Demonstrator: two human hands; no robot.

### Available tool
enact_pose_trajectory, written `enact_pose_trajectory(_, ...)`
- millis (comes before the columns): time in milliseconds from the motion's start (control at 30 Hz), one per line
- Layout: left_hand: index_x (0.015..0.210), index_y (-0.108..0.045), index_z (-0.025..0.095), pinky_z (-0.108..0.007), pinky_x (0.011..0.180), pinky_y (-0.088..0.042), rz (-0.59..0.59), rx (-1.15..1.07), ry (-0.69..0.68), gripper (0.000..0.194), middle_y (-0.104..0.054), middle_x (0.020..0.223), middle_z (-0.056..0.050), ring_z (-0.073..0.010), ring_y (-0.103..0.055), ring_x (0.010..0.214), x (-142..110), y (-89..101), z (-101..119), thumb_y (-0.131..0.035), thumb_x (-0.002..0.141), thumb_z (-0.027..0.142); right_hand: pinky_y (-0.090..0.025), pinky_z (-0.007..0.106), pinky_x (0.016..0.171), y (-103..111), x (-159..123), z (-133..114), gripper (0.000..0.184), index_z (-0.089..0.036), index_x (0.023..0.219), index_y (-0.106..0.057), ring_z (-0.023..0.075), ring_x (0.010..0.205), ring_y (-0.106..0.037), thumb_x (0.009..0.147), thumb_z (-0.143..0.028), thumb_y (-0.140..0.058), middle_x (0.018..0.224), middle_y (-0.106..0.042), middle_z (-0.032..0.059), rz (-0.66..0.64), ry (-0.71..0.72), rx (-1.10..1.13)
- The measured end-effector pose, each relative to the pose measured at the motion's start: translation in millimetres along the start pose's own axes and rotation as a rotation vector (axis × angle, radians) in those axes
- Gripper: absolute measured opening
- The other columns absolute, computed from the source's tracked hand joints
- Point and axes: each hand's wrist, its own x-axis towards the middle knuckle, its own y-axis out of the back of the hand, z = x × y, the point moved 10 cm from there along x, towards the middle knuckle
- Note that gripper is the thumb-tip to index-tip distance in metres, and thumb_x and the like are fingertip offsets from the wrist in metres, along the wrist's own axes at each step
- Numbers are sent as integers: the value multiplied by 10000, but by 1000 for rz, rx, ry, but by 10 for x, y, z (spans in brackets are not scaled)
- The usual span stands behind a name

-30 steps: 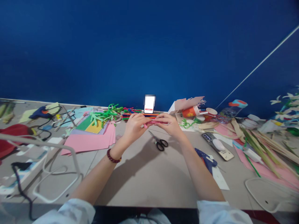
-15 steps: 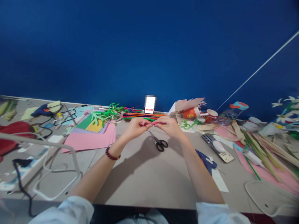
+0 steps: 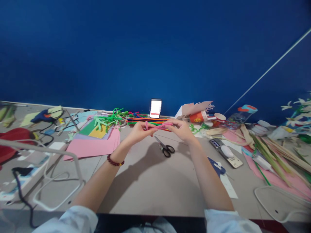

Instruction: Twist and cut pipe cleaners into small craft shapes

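A pink pipe cleaner (image 3: 159,126) stretches between my hands, with a small bend near its left end. My left hand (image 3: 139,133) pinches one part of it, and my right hand (image 3: 181,130) holds the other. Black-handled scissors (image 3: 165,149) lie open on the table just below my hands. Directly behind the pink stem is a bundle of orange, green and dark pipe cleaners (image 3: 148,120), partly hidden by my fingers. A dark red beaded bracelet (image 3: 114,160) circles my left wrist.
Green pipe cleaners (image 3: 108,119) rest on stacked coloured paper (image 3: 92,145) at left. A phone on a stand (image 3: 155,110), orange cups (image 3: 198,116), blue glue guns (image 3: 42,116) and a phone (image 3: 225,152) surround my hands. Pale cable (image 3: 55,181) lies at left.
My hands have drawn slightly apart, with the right one shifting right. More of the pink pipe cleaner now shows between them, and its left end has a visible bend.
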Motion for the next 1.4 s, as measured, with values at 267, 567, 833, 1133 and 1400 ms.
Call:
enact_pose_trajectory(267,683,-704,169,-249,604,-437,-120,-128,46,257,-621,570,-18,-131,-581,606,32,-46,-109,-647,755,409,-532,364,848,-91,2,183,260,-219,927,-724,186,913,-664,834,-410,-576,1000,-713,60,-87,-144,222)
enact_pose_trajectory(567,840,-724,173,-242,576,-457,-175,-215,83,220,-583,525,12,-109,-563,534,26,-120,-154,-656,750,363,-521,360,856,-94,-36,39,263,-242,1035,-692,197,970,-653,782,-288,-638,1060,-697,58,-127,-41,19)
enact_pose_trajectory(833,822,-719,167,-230,569,-489,-273,-216,81,246,-690,735,-48,-128,-611,647,21,-295,-197,-718,689,374,-499,270,699,-216,-53,-143,152,-240,850,-734,160,800,-644,819,-271,-588,861,-724,19,-191,73,-191)
enact_pose_trajectory(1133,735,-701,149,-221,560,-461,-168,-229,78,220,-686,680,-49,-132,-609,656,73,-266,-249,-710,689,364,-483,264,688,-230,-50,-196,164,-248,857,-746,153,749,-639,827,-232,-585,837,-730,18,-194,162,-245)
enact_pose_trajectory(1400,695,-687,161,-236,551,-482,-134,-245,104,191,-674,676,-46,-136,-606,648,67,-159,-243,-689,696,352,-519,282,688,-174,-41,-117,187,-244,924,-736,169,791,-662,822,-282,-586,902,-734,28,-143,60,-194)
